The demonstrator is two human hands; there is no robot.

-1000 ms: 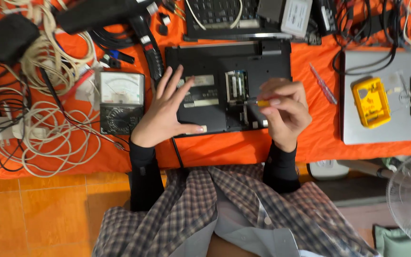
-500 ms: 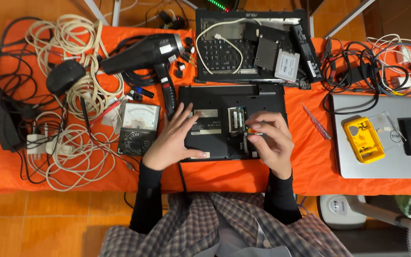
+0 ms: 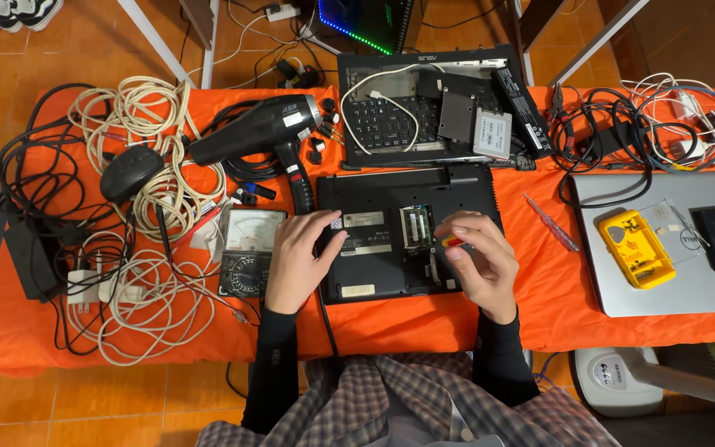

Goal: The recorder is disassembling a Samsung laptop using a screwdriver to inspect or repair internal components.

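A: Where's the laptop (image 3: 407, 236) rel. to the hands?

B: Black one, flipped bottom-up on the orange cloth (image 3: 539, 306), dead centre, long axis 9-to-3. Left hand (image 3: 298, 261) lies flat, fingers spread, on its 9 o'clock edge, gripping nothing.

A: Right hand?

B: Right hand (image 3: 477, 257) curled over the 3 o'clock part of the base, fingertips pinching a small orange-tipped tool (image 3: 452, 242). The open memory bay (image 3: 417, 228) sits at approx. 10 o'clock from it; right hand's nearer. Analog meter (image 3: 250, 248) just left of the left hand.
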